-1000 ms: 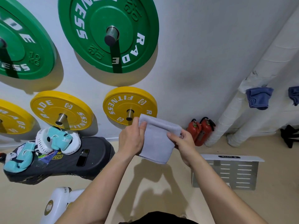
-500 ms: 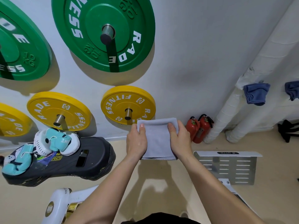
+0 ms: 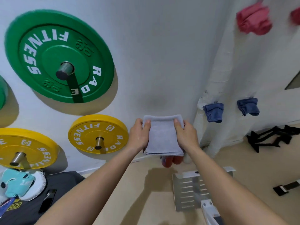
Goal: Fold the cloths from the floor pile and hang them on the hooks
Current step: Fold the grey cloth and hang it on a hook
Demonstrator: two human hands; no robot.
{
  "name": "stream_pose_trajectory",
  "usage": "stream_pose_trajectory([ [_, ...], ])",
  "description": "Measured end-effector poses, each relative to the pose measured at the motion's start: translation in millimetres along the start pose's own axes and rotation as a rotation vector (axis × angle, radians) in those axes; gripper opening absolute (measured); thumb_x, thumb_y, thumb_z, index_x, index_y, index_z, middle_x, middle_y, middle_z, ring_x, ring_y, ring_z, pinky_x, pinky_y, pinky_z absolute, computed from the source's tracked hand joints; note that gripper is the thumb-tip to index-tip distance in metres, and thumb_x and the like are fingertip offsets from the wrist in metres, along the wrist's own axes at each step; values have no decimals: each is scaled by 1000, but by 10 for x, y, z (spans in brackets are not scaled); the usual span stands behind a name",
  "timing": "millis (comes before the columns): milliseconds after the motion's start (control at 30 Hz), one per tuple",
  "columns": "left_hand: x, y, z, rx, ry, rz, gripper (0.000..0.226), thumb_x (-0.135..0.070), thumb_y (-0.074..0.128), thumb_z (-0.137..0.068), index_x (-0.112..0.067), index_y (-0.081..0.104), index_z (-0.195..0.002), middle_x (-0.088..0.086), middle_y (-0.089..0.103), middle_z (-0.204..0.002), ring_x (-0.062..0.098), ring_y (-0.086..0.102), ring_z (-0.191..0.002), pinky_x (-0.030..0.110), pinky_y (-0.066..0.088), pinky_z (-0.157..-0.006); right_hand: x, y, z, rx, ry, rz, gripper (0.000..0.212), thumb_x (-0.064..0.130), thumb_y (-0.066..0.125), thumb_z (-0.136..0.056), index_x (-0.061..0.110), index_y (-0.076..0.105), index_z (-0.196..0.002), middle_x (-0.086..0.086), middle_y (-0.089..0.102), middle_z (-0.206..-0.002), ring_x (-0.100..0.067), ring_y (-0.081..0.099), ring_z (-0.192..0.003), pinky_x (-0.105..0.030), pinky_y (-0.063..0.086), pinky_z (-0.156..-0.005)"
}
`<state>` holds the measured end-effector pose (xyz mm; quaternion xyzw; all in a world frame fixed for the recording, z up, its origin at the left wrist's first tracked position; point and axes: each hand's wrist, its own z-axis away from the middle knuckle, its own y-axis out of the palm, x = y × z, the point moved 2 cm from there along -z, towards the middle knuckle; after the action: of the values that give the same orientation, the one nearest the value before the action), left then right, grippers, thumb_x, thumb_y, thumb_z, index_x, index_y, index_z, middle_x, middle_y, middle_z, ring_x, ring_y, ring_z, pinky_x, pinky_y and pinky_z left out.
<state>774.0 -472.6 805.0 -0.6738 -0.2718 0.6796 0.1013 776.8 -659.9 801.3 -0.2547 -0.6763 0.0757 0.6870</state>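
A folded pale grey cloth [image 3: 163, 135] hangs flat in front of the white wall, held up at chest height. My left hand [image 3: 140, 135] grips its left edge with the thumb on the front near the top corner. My right hand [image 3: 185, 135] grips the right edge the same way. Two folded blue cloths [image 3: 213, 112] [image 3: 248, 107] hang on hooks on the wall to the right. Higher up hangs a pink cloth [image 3: 254, 19], and another pink cloth [image 3: 296, 15] is cut by the right frame edge. The floor pile is out of view.
Green [image 3: 59, 56] and yellow [image 3: 97, 133] weight plates sit on wall pegs at left. Red fire extinguishers [image 3: 170, 161] stand behind the cloth beside a white pipe [image 3: 215, 95]. A metal slotted plate [image 3: 190, 190], black straps [image 3: 272, 138] and a dark mat with teal gloves [image 3: 17, 185] lie on the floor.
The view has tilted up and right, bringing the pink cloths into sight. Both hands lifted the folded cloth higher and hold it square by its two sides.
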Motion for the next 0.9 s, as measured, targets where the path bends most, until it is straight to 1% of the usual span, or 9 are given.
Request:
stream_pose_trajectory([
  [67, -419, 122, -194, 9, 27, 61, 30, -40, 47, -101, -16, 48, -82, -2, 55, -80, 20, 51, -77, 35, 33, -62, 152, -391, -313, -21, 11, -67, 29, 39, 53, -96, 12, 60, -101, 2, 61, -91, -17, 56, -84, -30, 38, -67],
  [133, -869, 222, -371, 14, 69, 129, 28, -37, 49, -101, -18, 48, -80, -4, 53, -78, 16, 50, -74, 33, 36, -61, 319, -767, -605, -29, 15, -142, 25, 33, 59, -90, 14, 63, -105, 2, 66, -97, -15, 61, -86, -30, 43, -68],
  [233, -1517, 354, -625, 26, 136, 188, 28, -37, 49, -99, -13, 53, -87, -3, 56, -81, 17, 52, -75, 35, 41, -67, 590, -1273, -959, -54, -43, -178, 20, 28, 61, -87, 15, 65, -102, 0, 70, -93, -17, 66, -84, -32, 49, -72],
  [333, -2057, 446, -903, 22, 216, 203, 31, -38, 49, -98, -9, 57, -97, 2, 63, -93, 22, 58, -87, 40, 47, -78, 883, -1665, -1277, -113, -127, -182, 18, 23, 61, -89, 13, 63, -105, 2, 68, -91, -14, 63, -82, -32, 49, -75],
  [433, -2637, 531, -1228, 17, 279, 232, 28, -38, 50, -98, -11, 58, -96, 3, 64, -94, 25, 61, -91, 42, 49, -83, 1161, -2028, -1686, -168, -202, -178, 21, 23, 61, -90, 13, 62, -108, 2, 68, -96, -15, 64, -87, -31, 49, -73],
  [600, -3485, 669, -1757, 69, 371, 270, 26, -43, 49, -96, -18, 56, -91, -1, 62, -92, 23, 60, -86, 46, 53, -81, 1591, -2569, -2313, -267, -278, -186, 26, 25, 60, -90, 16, 62, -115, -1, 67, -105, -18, 64, -94, -32, 49, -81],
  [733, -4175, 749, -2188, 88, 460, 298, 28, -44, 50, -93, -17, 57, -95, 3, 64, -98, 27, 65, -93, 51, 57, -83, 1967, -2985, -2819, -379, -356, -125, 25, 30, 59, -87, 18, 62, -109, -4, 67, -109, -21, 64, -95, -35, 51, -83],
  [800, -4532, 759, -2375, 81, 514, 310, 29, -44, 50, -93, -16, 59, -96, 2, 65, -98, 27, 65, -92, 52, 57, -84, 2184, -3198, -3031, -421, -385, -107, 23, 28, 59, -89, 17, 61, -110, -3, 67, -108, -21, 63, -96, -33, 49, -81],
  [900, -5063, 734, -2588, 48, 633, 298, 34, -41, 44, -97, -12, 62, -91, 1, 64, -87, 25, 60, -81, 51, 56, -82, 2523, -3529, -3276, -495, -460, -87, 29, 29, 63, -90, 14, 60, -115, -2, 66, -110, -20, 62, -98, -36, 51, -87],
])
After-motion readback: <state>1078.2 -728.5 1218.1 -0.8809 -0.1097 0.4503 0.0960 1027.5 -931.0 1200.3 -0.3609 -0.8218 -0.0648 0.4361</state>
